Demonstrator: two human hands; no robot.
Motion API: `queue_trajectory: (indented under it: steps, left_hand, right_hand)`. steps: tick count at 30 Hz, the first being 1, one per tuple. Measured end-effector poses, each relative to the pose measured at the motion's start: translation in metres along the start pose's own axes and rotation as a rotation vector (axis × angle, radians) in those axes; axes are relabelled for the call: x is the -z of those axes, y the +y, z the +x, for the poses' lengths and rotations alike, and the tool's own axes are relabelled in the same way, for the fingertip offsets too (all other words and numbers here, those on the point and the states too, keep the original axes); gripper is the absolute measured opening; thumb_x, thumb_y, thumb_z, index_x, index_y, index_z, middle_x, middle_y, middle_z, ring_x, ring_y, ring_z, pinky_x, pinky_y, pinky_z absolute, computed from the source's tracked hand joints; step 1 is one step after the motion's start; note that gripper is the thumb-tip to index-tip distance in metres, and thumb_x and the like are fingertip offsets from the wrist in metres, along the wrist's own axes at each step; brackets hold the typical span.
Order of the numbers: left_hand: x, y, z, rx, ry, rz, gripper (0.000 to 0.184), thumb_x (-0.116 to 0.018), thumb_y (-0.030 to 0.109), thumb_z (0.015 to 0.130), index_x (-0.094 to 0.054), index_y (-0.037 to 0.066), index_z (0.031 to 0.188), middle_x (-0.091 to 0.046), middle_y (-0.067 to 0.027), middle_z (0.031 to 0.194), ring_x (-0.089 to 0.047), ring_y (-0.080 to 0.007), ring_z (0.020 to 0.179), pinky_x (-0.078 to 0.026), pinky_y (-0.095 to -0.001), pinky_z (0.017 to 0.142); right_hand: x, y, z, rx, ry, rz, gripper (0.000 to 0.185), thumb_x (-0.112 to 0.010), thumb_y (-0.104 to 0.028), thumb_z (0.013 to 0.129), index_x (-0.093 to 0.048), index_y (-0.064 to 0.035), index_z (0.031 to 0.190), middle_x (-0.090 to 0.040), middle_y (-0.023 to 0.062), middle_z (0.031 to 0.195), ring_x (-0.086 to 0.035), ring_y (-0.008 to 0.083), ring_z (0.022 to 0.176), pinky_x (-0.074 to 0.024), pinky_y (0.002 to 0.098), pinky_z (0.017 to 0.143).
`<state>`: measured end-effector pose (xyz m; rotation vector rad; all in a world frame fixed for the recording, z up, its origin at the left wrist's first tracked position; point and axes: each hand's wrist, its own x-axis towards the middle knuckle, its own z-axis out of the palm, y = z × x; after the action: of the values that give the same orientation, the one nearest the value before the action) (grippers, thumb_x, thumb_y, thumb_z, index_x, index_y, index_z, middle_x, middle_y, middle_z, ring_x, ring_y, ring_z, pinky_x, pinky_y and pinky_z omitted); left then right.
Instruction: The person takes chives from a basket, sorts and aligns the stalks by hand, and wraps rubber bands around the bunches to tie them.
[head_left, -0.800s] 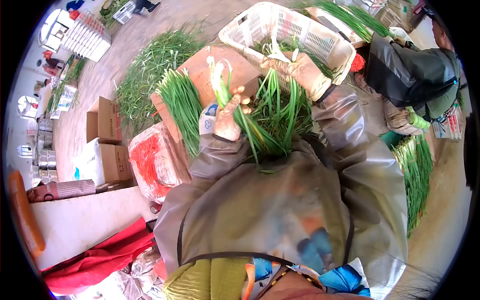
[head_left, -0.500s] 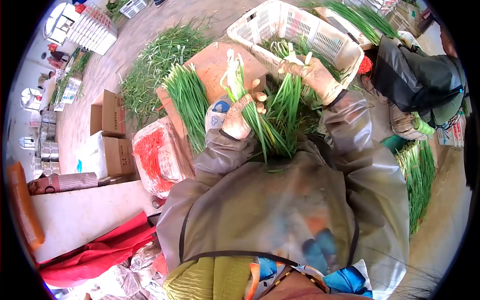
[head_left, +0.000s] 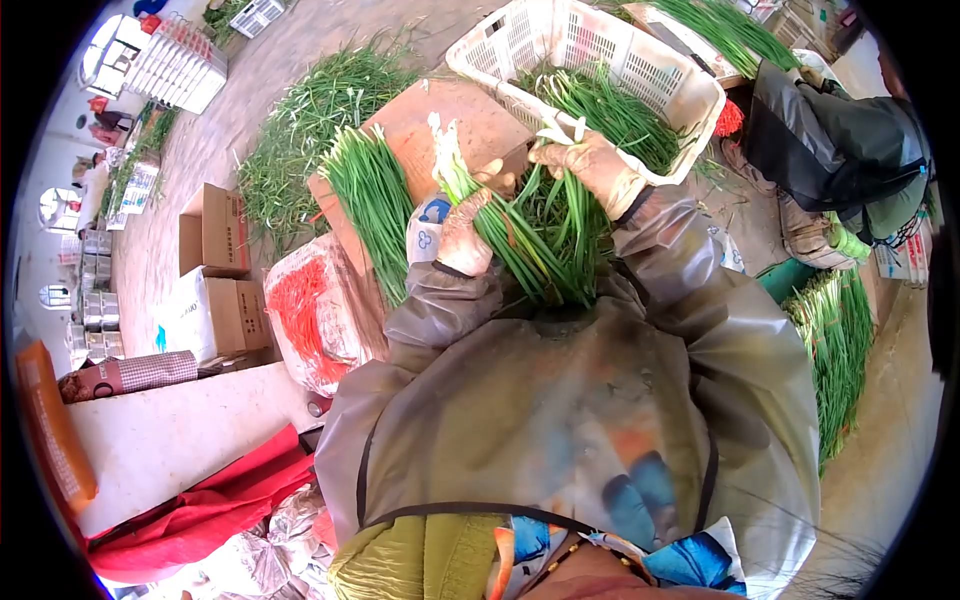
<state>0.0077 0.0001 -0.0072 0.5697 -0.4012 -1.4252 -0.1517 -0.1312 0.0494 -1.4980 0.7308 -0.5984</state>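
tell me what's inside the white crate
Green stalks lie inside the white crate, covering much of its floor; anything beneath them is hidden. The right hand covers part of the near wall.

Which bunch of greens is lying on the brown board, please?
The neat, unheld bunch beside the left hand; other greens are held, in the basket, or elsewhere.

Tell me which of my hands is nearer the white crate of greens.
Right. Your right hand is by the near side of the white crate; your left hand is farther off, leftward and nearer your body.
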Motion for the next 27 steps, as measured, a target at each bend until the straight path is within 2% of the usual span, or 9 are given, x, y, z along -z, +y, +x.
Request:
queue_trajectory:
  steps: [3, 6, 7, 9, 11, 15, 21, 23, 27]
  left_hand:
    - [-0.001, -0.007, -0.001, -0.062, 0.024, 0.04, 0.051, -0.059, 0.013, 0.081, -0.041, -0.001, 0.126, -0.057, -0.0181, 0.109, -0.056, -0.03, 0.099, -0.046, -0.0423, 0.087]
    - [-0.02, -0.005, -0.003, 0.056, 0.011, 0.052, 0.046, -0.055, 0.006, 0.078, -0.043, -0.003, 0.122, -0.058, -0.0183, 0.108, -0.057, -0.0305, 0.097, -0.047, -0.0421, 0.086]
    - [-0.014, -0.006, -0.002, 0.181, -0.043, 0.066, 0.042, -0.053, 0.004, 0.077, -0.046, -0.003, 0.118, -0.057, -0.0174, 0.11, -0.057, -0.0288, 0.096, -0.047, -0.0398, 0.086]
    - [-0.022, -0.009, -0.003, 0.111, -0.094, 0.183, 0.038, -0.052, 0.007, 0.078, -0.048, -0.003, 0.114, -0.058, -0.0157, 0.106, -0.058, -0.0263, 0.094, -0.047, -0.0369, 0.084]
    - [-0.032, -0.004, -0.008, 0.12, -0.068, 0.153, 0.036, -0.054, 0.006, 0.077, -0.05, -0.003, 0.112, -0.059, -0.0134, 0.101, -0.059, -0.0248, 0.088, -0.049, -0.0355, 0.078]
    - [-0.034, 0.003, -0.012, 0.144, -0.012, 0.115, 0.034, -0.056, 0.006, 0.076, -0.054, -0.003, 0.108, -0.06, -0.0103, 0.093, -0.058, -0.021, 0.078, -0.049, -0.0321, 0.07]
    - [0.016, -0.006, -0.005, 0.04, 0.103, 0.146, 0.031, -0.058, 0.015, 0.083, -0.055, 0.002, 0.111, -0.061, -0.0102, 0.083, -0.058, -0.0197, 0.07, -0.049, -0.031, 0.065]
    - [0.015, -0.002, -0.009, 0.015, 0.177, 0.173, 0.031, -0.058, 0.014, 0.083, -0.055, 0.001, 0.11, -0.061, -0.0103, 0.084, -0.058, -0.0206, 0.072, -0.05, -0.0323, 0.066]
    - [0.003, -0.001, -0.007, -0.127, 0.19, 0.227, 0.029, -0.059, 0.006, 0.082, -0.055, 0.001, 0.11, -0.061, -0.0099, 0.08, -0.061, -0.0207, 0.07, -0.051, -0.0314, 0.063]
  right_hand:
    - [-0.009, -0.025, -0.01, 0.066, 0.289, -0.69, 0.042, -0.069, -0.025, 0.076, -0.056, -0.0007, 0.108, -0.065, 0.0112, 0.091, -0.061, 0.0194, 0.076, -0.0475, 0.0274, 0.071]
    - [-0.017, -0.014, -0.007, 0.117, 0.126, -0.711, 0.041, -0.066, -0.028, 0.079, -0.055, -0.0023, 0.109, -0.064, 0.0132, 0.09, -0.061, 0.024, 0.079, -0.0478, 0.0299, 0.073]
    - [-0.02, -0.012, -0.01, -0.117, -0.117, -0.243, 0.04, -0.067, -0.029, 0.078, -0.057, -0.0025, 0.106, -0.064, 0.0135, 0.085, -0.061, 0.0238, 0.073, -0.0479, 0.0311, 0.07]
    - [-0.024, 0.0, -0.001, 0.062, -0.156, -0.812, 0.056, -0.066, -0.048, 0.071, -0.06, 0.0009, 0.098, -0.063, 0.0209, 0.085, -0.06, 0.0362, 0.083, -0.0471, 0.0396, 0.075]
    - [-0.02, 0.007, 0.002, -0.002, -0.16, -0.7, 0.052, -0.066, -0.045, 0.072, -0.061, 0.0017, 0.093, -0.063, 0.0221, 0.084, -0.059, 0.039, 0.083, -0.0465, 0.0406, 0.074]
    - [-0.016, -0.014, -0.016, -0.064, -0.188, -0.144, 0.029, -0.068, -0.029, 0.077, -0.064, -0.0015, 0.086, -0.062, 0.0057, 0.072, -0.055, 0.0144, 0.061, -0.0427, 0.0285, 0.057]
    - [0.01, -0.036, -0.033, -0.152, -0.189, 0.503, 0.019, -0.07, -0.014, 0.072, -0.062, -0.0043, 0.087, -0.059, -0.0024, 0.071, -0.046, 0.0031, 0.056, -0.036, 0.0162, 0.05]
    - [0.026, -0.045, -0.037, -0.097, -0.119, 0.413, 0.024, -0.069, -0.016, 0.075, -0.064, -0.0037, 0.094, -0.061, -0.0012, 0.074, -0.047, 0.0031, 0.057, -0.0361, 0.0161, 0.05]
    - [0.027, -0.028, -0.014, 0.001, 0.398, -0.964, 0.051, -0.067, -0.042, 0.076, -0.059, -0.002, 0.107, -0.065, 0.0115, 0.093, -0.062, 0.0219, 0.08, -0.0486, 0.0301, 0.073]
